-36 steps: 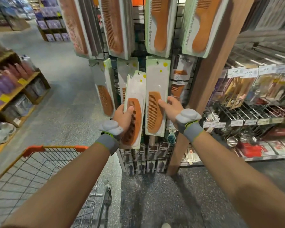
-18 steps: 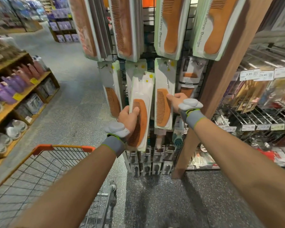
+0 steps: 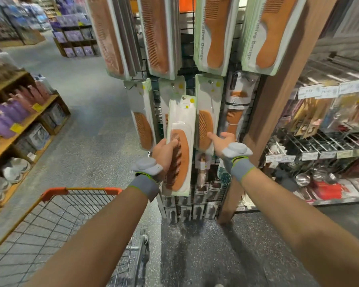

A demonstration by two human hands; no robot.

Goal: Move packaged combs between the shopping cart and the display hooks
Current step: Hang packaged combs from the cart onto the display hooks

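Since the earlier frame my right hand (image 3: 223, 141) has let go of the hanging comb pack (image 3: 208, 112) it was gripping; its fingers (image 3: 212, 136) are now spread loose, the forefinger tip just touching the lower edge of that pack's wooden comb. My left hand (image 3: 164, 151) has lifted its load higher against the rack, so the held comb pack (image 3: 179, 146) now overlaps the middle column of hanging packs. The left-hand fingers are wrapped around the pack's left edge with the thumb pressed on the face of the brown comb; the pack stands upright, its top with a yellow dot sticker sitting just below the hook (image 3: 172, 85) of the column behind it. I cannot tell whether its hanging hole is on any hook.

To the left another hanging pack (image 3: 142, 117) stays on its hook, and above it a row of larger comb packs (image 3: 212, 34) fills the upper tier. Small dark boxed items (image 3: 192, 211) line the foot of the rack.

The shopping cart (image 3: 79, 190) sits low on my left, its orange rim near my left forearm and its wire basket showing only the floor through the mesh. A wooden post (image 3: 278, 96) rises just right of the rack, with wire shelves of kitchen goods (image 3: 323, 141) beyond it.
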